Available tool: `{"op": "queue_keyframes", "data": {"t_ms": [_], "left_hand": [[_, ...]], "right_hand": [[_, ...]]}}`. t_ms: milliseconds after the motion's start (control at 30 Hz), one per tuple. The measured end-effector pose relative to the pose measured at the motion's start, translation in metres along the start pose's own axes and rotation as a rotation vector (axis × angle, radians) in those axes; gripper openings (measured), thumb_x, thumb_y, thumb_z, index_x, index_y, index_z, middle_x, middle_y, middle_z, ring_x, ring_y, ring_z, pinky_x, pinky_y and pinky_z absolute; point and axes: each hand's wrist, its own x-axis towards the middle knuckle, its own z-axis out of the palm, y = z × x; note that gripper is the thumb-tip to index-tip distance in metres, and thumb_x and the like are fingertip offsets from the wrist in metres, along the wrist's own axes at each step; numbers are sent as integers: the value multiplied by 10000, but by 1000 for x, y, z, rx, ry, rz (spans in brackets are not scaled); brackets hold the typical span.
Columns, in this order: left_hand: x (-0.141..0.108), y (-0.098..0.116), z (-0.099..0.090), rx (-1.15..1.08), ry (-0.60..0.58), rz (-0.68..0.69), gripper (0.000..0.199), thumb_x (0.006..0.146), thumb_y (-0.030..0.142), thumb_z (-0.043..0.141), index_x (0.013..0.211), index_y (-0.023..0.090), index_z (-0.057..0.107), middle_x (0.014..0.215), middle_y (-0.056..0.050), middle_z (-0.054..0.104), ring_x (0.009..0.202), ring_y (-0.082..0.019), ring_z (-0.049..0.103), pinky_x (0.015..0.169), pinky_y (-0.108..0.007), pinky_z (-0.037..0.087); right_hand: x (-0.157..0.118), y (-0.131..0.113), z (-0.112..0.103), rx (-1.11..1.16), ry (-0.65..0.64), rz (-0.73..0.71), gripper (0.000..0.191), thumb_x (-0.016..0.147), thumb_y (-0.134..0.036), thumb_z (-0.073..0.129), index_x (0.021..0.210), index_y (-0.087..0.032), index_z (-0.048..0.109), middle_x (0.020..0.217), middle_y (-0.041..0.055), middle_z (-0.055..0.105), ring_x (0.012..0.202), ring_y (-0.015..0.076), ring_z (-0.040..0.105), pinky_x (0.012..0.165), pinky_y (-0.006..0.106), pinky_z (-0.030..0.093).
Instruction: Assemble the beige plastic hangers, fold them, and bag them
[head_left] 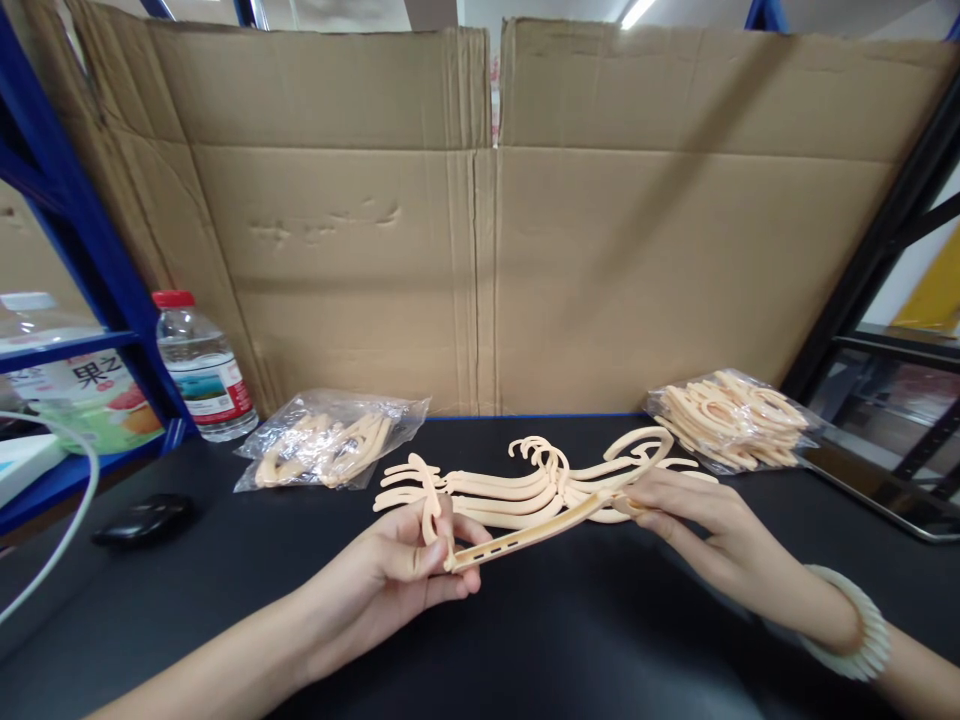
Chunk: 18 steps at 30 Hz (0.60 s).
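A cream plastic hanger (536,532) is held up between my two hands, its slotted side facing me. My left hand (420,555) pinches its left end, where a short curved arm points upward. My right hand (694,515) grips it near the middle, just below its hook, and partly hides that area. Behind it, several similar hangers (502,487) lie overlapping on the black table (555,640), their hooks toward the back.
Clear bags of cream parts lie at the back left (326,445) and back right (731,420). A red-capped water bottle (206,370) and a black mouse (144,520) are on the left, near a white cable (79,540). Cardboard (360,260) stands behind the table.
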Motion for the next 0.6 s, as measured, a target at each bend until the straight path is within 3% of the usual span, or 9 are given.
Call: {"op": "queue_keyframes", "data": {"t_ms": [133, 600], "left_hand": [[0, 1, -1, -21, -30, -4, 108, 746, 196, 767, 755, 130, 682, 950, -76, 675, 755, -163, 639, 756, -284, 488], [4, 0, -1, 6, 49, -1, 230, 605, 248, 873, 691, 130, 695, 843, -57, 692, 656, -142, 637, 662, -243, 491]], "right_hand": [[-1, 3, 0, -25, -20, -17, 242, 893, -159, 549, 1076, -260, 670, 1018, 45, 722, 978, 204, 669, 848, 306, 555], [-1, 1, 1, -112, 18, -76, 245, 904, -205, 530, 1091, -244, 683, 957, 45, 740, 910, 195, 694, 809, 293, 577]]}}
